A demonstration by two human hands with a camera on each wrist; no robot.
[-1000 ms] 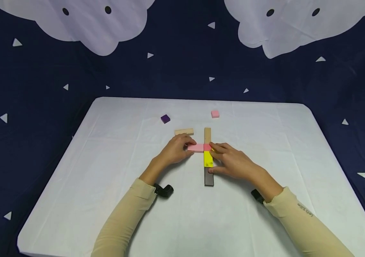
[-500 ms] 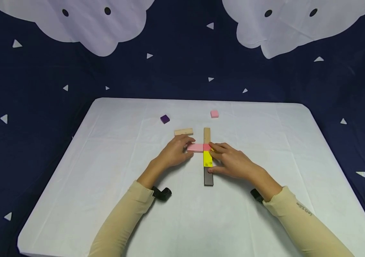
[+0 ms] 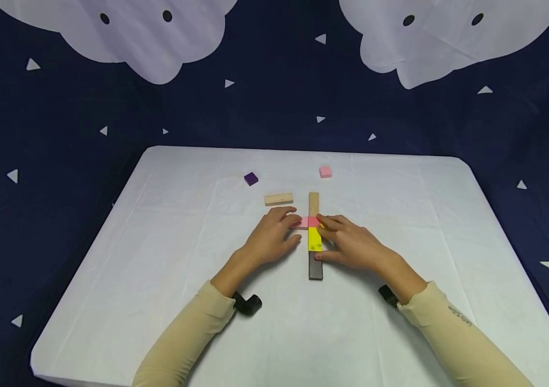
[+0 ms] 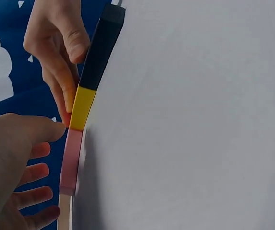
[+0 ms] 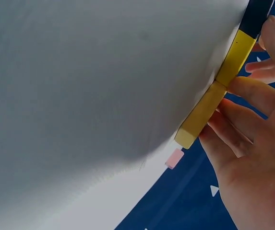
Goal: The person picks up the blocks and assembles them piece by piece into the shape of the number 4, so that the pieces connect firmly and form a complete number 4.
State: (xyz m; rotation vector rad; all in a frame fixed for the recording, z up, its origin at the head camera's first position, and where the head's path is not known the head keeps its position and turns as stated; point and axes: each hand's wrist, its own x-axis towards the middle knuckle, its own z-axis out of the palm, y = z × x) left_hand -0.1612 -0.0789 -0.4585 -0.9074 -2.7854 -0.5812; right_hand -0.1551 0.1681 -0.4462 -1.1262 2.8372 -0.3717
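On the white table, blocks form a cross: a wooden block point(image 3: 313, 203), a pink square point(image 3: 313, 222), a yellow block point(image 3: 315, 239) and a dark block point(image 3: 315, 266) in one column. A pink block point(image 3: 301, 223) juts left from the square; a paler yellow block point(image 5: 202, 115) juts right, mostly under the right hand in the head view. My left hand point(image 3: 269, 236) stands at the pink block with fingers and thumb apart, its fingers partly covering that block. My right hand point(image 3: 354, 247) rests straight fingers on the pink square and yellow blocks, its thumb on the dark block.
Beyond the cross lie a loose wooden block point(image 3: 279, 199), a purple cube point(image 3: 251, 179) and a light pink cube point(image 3: 325, 172). The table point(image 3: 158, 269) ends at a dark blue curtain point(image 3: 274, 107) with clouds and triangles.
The left hand has spread its fingers off the pink block's left end and shifted right, covering more of it. The right hand and the cross keep their places.
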